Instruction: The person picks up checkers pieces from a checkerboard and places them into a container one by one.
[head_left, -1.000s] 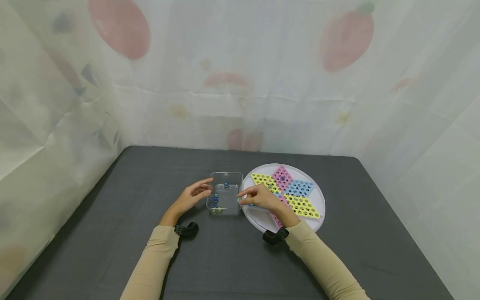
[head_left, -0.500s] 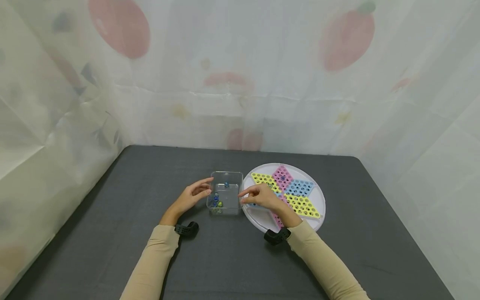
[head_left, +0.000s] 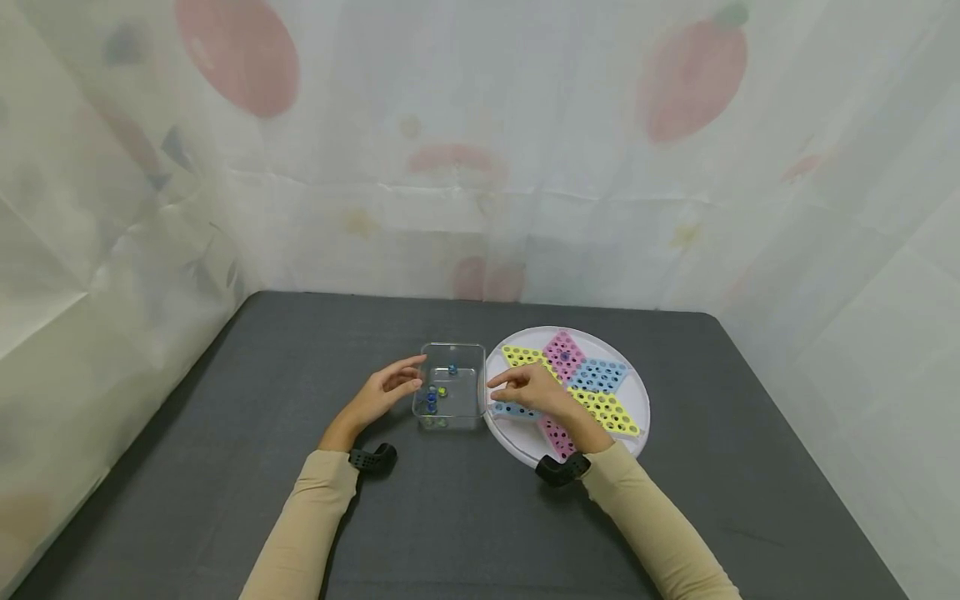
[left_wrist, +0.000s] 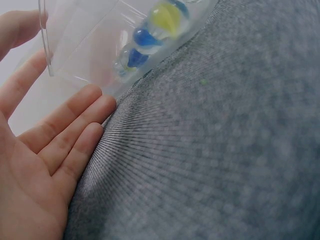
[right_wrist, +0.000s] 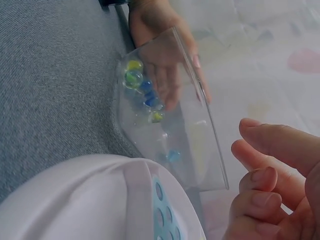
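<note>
Left hand: left hand (head_left: 382, 390) rests on the table, fingers relaxed and straight, fingertips (left_wrist: 92, 102) touching the left wall of the clear box (head_left: 450, 385); it grips nothing.
Right hand: right hand (head_left: 534, 390) hovers over the left part of the round game board (head_left: 633, 417), fingers loosely curled, nothing visibly held.
Clear box: stands between the two hands, near the middle of the table, just beside the board's left rim.
Marbles: blue, yellow and green marbles (head_left: 433, 401) lie inside the box, most by its left wall.
Board: white disc with yellow, pink and blue perforated diamonds.
Table: dark grey cloth (head_left: 300, 350), curtains along its far and side edges.
</note>
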